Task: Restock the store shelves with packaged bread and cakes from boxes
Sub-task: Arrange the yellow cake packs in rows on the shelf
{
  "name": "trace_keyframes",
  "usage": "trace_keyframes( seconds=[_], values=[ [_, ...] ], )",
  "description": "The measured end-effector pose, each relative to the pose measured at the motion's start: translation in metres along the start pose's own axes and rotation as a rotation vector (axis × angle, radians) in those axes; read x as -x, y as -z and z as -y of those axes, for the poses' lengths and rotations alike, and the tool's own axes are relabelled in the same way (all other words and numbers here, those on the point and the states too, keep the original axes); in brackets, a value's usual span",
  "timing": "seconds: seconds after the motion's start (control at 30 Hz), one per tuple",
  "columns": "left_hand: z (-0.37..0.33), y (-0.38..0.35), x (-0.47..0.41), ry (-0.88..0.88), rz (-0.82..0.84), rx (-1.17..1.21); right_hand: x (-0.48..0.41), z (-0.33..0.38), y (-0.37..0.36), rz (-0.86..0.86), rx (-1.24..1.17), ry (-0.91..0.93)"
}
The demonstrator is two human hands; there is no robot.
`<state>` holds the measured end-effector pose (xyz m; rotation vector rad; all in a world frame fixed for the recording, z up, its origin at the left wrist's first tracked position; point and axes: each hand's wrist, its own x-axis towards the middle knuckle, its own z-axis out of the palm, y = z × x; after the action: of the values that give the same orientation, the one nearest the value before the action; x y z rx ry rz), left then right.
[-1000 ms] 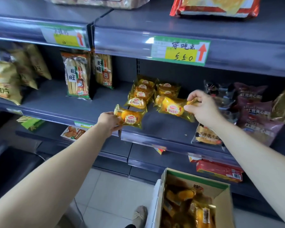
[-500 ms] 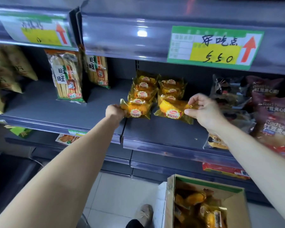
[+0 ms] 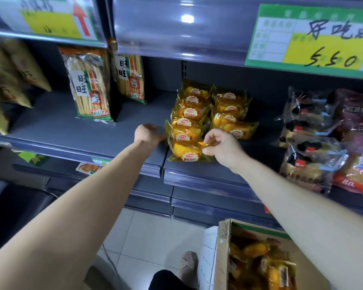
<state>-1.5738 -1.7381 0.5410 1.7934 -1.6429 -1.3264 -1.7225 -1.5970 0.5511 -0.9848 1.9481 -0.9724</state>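
Observation:
Yellow-wrapped bread packs lie in two short rows on the grey middle shelf. My left hand is curled at the left edge of one yellow pack lying in the left row. Thumb and fingers of my right hand pinch the wrapper end of the front yellow pack, which rests near the shelf's front lip. At the bottom right stands an open cardboard box with several more yellow packs inside.
Tall rice-cracker bags stand left of the yellow rows, and gold snack bags are at the far left. Dark-filled bread packs and red packs crowd the right. The upper shelf's edge with its price label overhangs. My foot is on the tiled floor.
Both hands have brought their yellow packs in onto the shelf. The right hand has shifted left, so its pack now lies at the front of the left row. The view has moved closer.

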Motion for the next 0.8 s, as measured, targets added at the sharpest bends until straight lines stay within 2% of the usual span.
trace_keyframes(
  seconds=[0.27, 0.53, 0.7, 0.8],
  values=[
    [0.002, 0.015, 0.017, -0.087, -0.1, -0.128, -0.014, -0.002, -0.027, -0.115, 0.023, -0.039],
    [-0.01, -0.001, 0.057, -0.159, -0.133, -0.058, 0.016, -0.003, -0.002, -0.189, -0.007, 0.021],
    [-0.019, -0.037, 0.108, -0.256, -0.022, -0.038, 0.069, -0.019, 0.038, -0.161, -0.008, 0.111],
    [-0.011, -0.074, 0.151, -0.368, 0.114, -0.073, 0.113, -0.051, 0.064, -0.088, 0.011, 0.05]
  ],
)
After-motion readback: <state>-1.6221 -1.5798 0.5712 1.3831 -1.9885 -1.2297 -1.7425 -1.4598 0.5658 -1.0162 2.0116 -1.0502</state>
